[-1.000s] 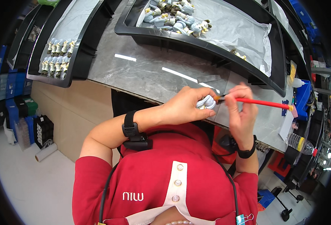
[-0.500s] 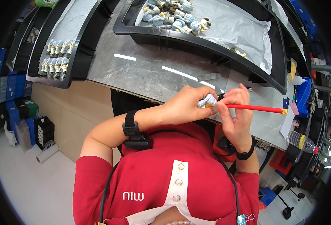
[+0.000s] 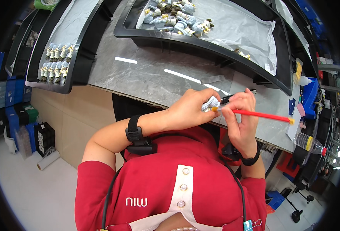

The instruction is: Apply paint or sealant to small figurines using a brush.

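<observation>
My left hand (image 3: 195, 108) pinches a small figurine (image 3: 211, 103) with pale blue hair between thumb and fingers; the fingers hide most of its body. Close against it, my right hand (image 3: 242, 117) grips a slim red-handled brush (image 3: 268, 115) with a yellow end, its other end pointing at the figurine. I cannot make out whether the tip touches it. A black pen-like tool (image 3: 225, 99) shows behind the right fingers; whether it is held or lies on the table is unclear.
Ahead, a large black tray (image 3: 200, 44) lined with white sheet holds a heap of similar figurines (image 3: 177, 19). In another black tray (image 3: 68, 86) at left, figurines (image 3: 55, 63) stand in rows. A plastic bottle (image 3: 310, 143) and blue bin (image 3: 311, 98) are at right on the grey table (image 3: 139, 79).
The yellow end of the red brush has dipped slightly, and the right hand has shifted a little. More of the black tool shows. The left hand keeps its hold on the figurine.
</observation>
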`<act>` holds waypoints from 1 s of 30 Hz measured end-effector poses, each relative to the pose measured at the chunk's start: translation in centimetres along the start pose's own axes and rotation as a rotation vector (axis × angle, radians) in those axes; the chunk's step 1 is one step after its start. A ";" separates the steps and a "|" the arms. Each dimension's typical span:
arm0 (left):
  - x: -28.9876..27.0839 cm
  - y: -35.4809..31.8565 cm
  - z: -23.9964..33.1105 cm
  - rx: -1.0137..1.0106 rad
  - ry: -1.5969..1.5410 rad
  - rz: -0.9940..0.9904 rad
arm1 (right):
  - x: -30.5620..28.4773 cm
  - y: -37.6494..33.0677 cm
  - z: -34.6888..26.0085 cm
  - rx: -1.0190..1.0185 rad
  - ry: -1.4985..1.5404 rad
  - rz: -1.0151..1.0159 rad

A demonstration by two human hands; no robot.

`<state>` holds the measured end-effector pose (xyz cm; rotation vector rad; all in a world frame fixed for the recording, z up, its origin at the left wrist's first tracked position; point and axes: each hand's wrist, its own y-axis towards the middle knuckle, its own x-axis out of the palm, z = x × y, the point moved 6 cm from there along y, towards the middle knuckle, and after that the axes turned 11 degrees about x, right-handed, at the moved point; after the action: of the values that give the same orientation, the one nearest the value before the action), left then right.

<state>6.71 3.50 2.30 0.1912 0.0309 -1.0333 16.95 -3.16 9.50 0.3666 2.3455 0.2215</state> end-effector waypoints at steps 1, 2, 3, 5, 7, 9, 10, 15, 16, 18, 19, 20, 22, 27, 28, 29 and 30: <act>-0.1 0.0 0.1 -0.007 0.009 0.001 | -0.3 0.2 0.2 0.002 -0.077 0.040; -0.2 0.1 0.3 0.005 0.021 0.005 | -0.7 0.6 0.3 -0.007 -0.152 0.085; -0.3 0.0 0.5 0.001 -0.007 0.013 | -1.9 0.4 0.5 0.008 -0.199 0.165; -0.2 -0.1 0.8 0.045 -0.015 0.024 | -3.4 -1.0 1.8 0.058 -0.006 0.234; 0.1 -0.2 0.5 -0.016 -0.066 0.003 | -4.0 -2.9 4.0 0.154 0.255 0.286; 0.4 -0.3 -0.1 -0.026 -0.070 -0.012 | -4.3 -4.8 5.4 0.265 0.464 0.311; 0.4 -0.4 -0.2 -0.027 -0.071 -0.016 | -4.2 -5.5 6.2 0.341 0.613 0.319; 0.9 -1.0 0.1 -0.201 -0.169 0.021 | -6.8 -9.2 10.0 0.380 0.652 0.539; 1.0 -1.1 -0.1 -0.193 -0.146 0.019 | -7.0 -9.5 10.5 0.364 0.668 0.550; 0.8 -1.6 0.1 -0.094 -0.164 0.137 | -7.8 -10.2 11.3 0.343 0.670 0.584; 0.6 -1.8 0.2 -0.077 -0.121 0.151 | -8.0 -10.6 11.7 0.327 0.686 0.572; 0.8 -1.6 0.6 -0.054 -0.079 0.159 | -8.7 -11.5 12.2 0.331 0.635 0.625; 0.7 -1.3 0.5 -0.019 -0.028 0.207 | -8.9 -11.7 13.1 0.285 0.617 0.673; 1.2 -1.2 1.2 0.090 0.171 0.295 | -10.2 -12.5 13.7 0.252 0.638 0.657; 1.2 -1.3 1.2 0.079 0.191 0.311 | -10.4 -12.6 13.9 0.234 0.654 0.653; 1.1 -1.2 1.2 0.082 0.182 0.333 | -10.5 -12.5 14.1 0.225 0.662 0.644; 1.0 -1.3 1.2 0.095 0.184 0.352 | -10.5 -12.4 14.2 0.215 0.665 0.637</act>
<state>6.07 1.81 3.14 0.3648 0.1113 -0.6642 31.66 -17.52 2.94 1.3171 2.8273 0.4457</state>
